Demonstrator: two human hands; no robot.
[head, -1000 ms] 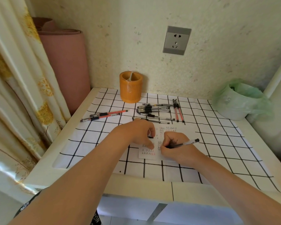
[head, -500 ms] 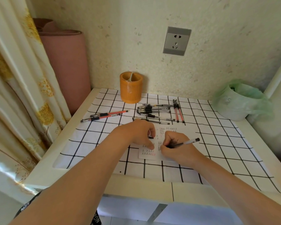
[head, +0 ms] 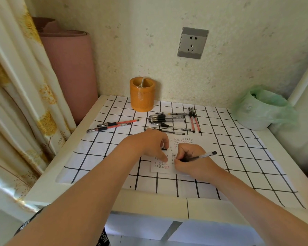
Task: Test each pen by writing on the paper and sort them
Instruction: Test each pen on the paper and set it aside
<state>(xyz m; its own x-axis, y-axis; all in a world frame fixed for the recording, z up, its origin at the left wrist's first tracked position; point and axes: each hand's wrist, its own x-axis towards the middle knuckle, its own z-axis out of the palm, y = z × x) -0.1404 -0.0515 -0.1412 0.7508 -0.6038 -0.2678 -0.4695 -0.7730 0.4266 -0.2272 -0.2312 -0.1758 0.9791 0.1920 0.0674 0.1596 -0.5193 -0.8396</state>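
Mid-task, judging by the layout. Right hand [head: 190,162] grips a pen [head: 203,156], tip on the marked paper [head: 160,170]. Left hand [head: 149,144] presses the paper; cap pinched or not, cannot tell. Two pens [head: 114,126] at 10 o'clock look sorted; pile [head: 167,119] at 12 probably remains.

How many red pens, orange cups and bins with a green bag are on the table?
Red pens: 4, two on the left and two on the right
Orange cup: 1
Bin with green bag: 1
Total: 6
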